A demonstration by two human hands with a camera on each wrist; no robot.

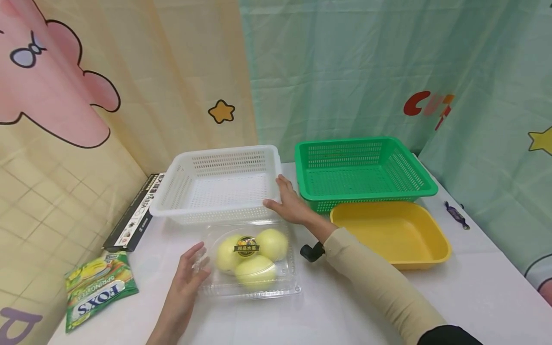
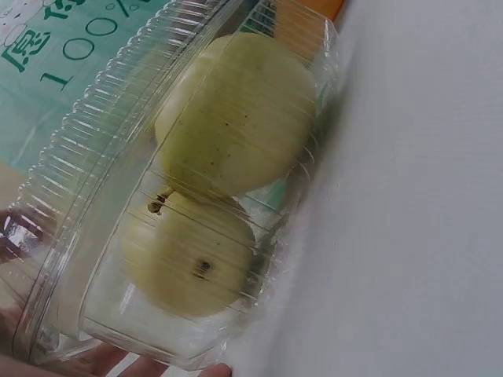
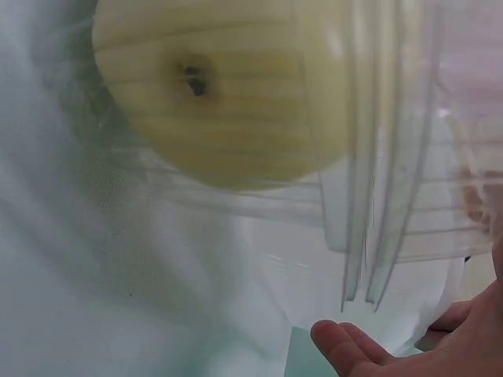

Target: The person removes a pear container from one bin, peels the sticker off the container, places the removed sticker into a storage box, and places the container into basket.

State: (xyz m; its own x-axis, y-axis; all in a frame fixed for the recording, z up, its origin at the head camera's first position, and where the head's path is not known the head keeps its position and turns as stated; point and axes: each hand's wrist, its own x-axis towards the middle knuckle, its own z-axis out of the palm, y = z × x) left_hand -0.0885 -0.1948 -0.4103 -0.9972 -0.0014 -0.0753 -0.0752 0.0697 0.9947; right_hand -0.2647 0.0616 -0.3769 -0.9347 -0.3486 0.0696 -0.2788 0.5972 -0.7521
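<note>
A clear plastic clamshell box (image 1: pixel 252 261) lies shut on the white table, with three yellow-green fruits (image 1: pixel 254 270) and a dark round label inside. My left hand (image 1: pixel 195 262) rests with straight fingers against the box's left side; its fingertips (image 2: pixel 214 369) show at the box's lower edge (image 2: pixel 181 259). My right hand (image 1: pixel 286 199) lies open at the box's far right corner, touching the front right corner of the white basket (image 1: pixel 220 184). In the right wrist view the box (image 3: pixel 377 196) and one fruit (image 3: pixel 220 86) fill the frame, with the open fingers (image 3: pixel 346 345) below.
A green basket (image 1: pixel 366 167) stands at the back right, with a yellow tray (image 1: pixel 390 235) in front of it. A green FOXS candy bag (image 1: pixel 99 287) and a black box (image 1: pixel 133 215) lie at the left. A wrapped candy (image 1: pixel 457 215) lies far right. Curtains close in behind.
</note>
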